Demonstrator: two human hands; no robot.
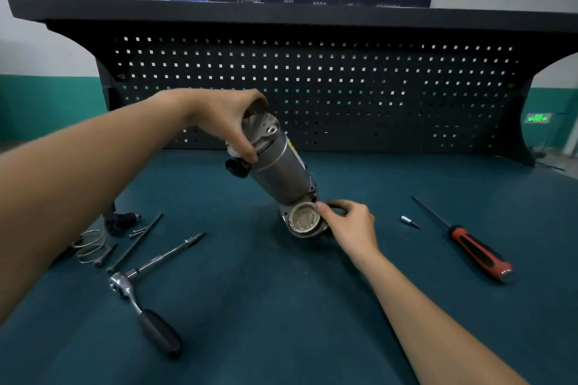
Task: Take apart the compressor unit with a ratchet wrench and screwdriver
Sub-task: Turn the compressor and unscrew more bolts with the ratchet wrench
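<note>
The grey cylindrical compressor unit [279,166] stands tilted on the teal bench, its open round end [304,220] facing me and resting on the mat. My left hand [231,122] grips its raised upper end from above. My right hand [352,223] pinches a dark ring [336,206] at the rim of the lower end. A ratchet wrench [140,297] with a long extension lies at the front left. A red-and-black screwdriver [469,247] lies at the right.
A small socket bit [409,221] lies left of the screwdriver. Long bolts [137,241], a wire coil [90,245] and a black part [120,219] are scattered at the left. A black pegboard [312,87] rises behind the bench [281,306].
</note>
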